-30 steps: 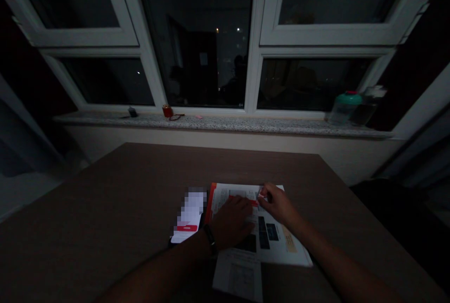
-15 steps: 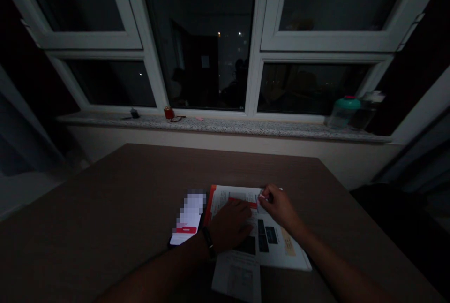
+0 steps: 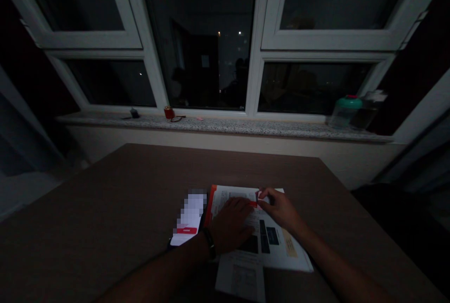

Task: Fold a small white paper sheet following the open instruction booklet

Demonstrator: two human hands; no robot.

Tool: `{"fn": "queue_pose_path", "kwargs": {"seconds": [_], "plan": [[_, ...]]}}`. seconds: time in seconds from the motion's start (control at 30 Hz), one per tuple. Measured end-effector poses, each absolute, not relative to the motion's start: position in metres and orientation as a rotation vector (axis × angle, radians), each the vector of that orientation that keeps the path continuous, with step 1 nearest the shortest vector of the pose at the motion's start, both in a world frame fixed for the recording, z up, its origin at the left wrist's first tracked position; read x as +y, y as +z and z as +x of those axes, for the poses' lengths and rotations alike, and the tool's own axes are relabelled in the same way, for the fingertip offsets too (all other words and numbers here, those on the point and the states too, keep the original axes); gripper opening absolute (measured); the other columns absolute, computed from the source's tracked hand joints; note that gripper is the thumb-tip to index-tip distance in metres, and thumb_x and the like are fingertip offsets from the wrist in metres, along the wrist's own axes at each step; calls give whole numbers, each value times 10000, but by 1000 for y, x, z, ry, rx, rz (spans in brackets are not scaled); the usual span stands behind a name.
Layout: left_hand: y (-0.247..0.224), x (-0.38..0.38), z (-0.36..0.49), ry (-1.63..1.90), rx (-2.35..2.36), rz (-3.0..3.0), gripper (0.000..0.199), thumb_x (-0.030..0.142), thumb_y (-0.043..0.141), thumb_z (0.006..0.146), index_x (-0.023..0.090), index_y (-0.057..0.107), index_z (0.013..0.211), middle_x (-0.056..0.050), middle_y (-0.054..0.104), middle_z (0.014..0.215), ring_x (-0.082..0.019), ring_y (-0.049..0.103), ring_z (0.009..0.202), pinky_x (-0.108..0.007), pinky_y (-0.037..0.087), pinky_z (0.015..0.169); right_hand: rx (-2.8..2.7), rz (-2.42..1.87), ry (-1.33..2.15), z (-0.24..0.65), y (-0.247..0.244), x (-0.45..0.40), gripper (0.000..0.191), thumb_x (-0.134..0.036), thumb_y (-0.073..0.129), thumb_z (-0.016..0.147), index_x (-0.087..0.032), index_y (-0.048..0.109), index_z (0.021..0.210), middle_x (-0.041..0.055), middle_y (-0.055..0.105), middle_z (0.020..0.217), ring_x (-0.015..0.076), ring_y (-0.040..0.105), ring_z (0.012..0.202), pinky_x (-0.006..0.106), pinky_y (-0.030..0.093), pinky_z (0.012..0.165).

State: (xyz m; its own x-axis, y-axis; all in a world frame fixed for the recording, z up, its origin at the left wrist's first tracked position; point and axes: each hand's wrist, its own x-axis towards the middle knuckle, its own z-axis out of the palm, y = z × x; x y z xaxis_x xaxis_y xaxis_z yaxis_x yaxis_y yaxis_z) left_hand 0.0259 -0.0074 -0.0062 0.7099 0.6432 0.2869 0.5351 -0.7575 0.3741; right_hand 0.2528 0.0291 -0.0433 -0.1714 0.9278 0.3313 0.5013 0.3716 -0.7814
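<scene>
My left hand point(image 3: 230, 228), with a dark band at the wrist, lies flat with fingers stretched out on a narrow printed paper sheet point(image 3: 241, 277). That sheet rests over a magazine-like printed page point(image 3: 281, 258) with an orange-red left edge, and its lower end hangs past the page. By the left fingertips shows a red strip point(image 3: 253, 203). At the strip's right end my right hand point(image 3: 279, 207) is closed in a pinch. Something small, red and white, shows at its fingertips; dim light hides what it is.
Left of the page a lit phone point(image 3: 186, 237) lies on the brown table point(image 3: 158, 167), its screen partly pixelated. Along the stone windowsill point(image 3: 225, 126) stand a small red jar point(image 3: 169, 112), a dark little bottle point(image 3: 134, 113) and a teal-topped jug point(image 3: 346, 110).
My right hand's fingertips have shifted slightly left and down, closer to the red strip. The narrow sheet's lower end has swung a little right. My left hand stays almost in place.
</scene>
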Motion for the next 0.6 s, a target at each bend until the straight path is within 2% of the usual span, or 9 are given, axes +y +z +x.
{"fn": "queue_pose_path", "kwargs": {"seconds": [0.3, 0.6], "plan": [[-1, -11, 27, 576, 913, 2641, 550, 305, 679, 831, 240, 441, 1323, -79, 507, 1356, -294, 439, 1258, -482, 315, 1097, -1766, -1299, 691, 253, -39, 12, 44, -274, 648, 809, -238, 628, 825, 62, 727, 1029, 256, 646, 1070, 402, 443, 951], [-4, -11, 29, 602, 935, 2648, 539, 298, 693, 835, 251, 455, 1316, -67, 508, 1362, -288, 445, 1250, -482, 329, 1094, -1800, -1241, 700, 256, -36, 17, 41, -267, 634, 811, -231, 617, 818, 67, 717, 1023, 247, 646, 1020, 384, 456, 922]]}}
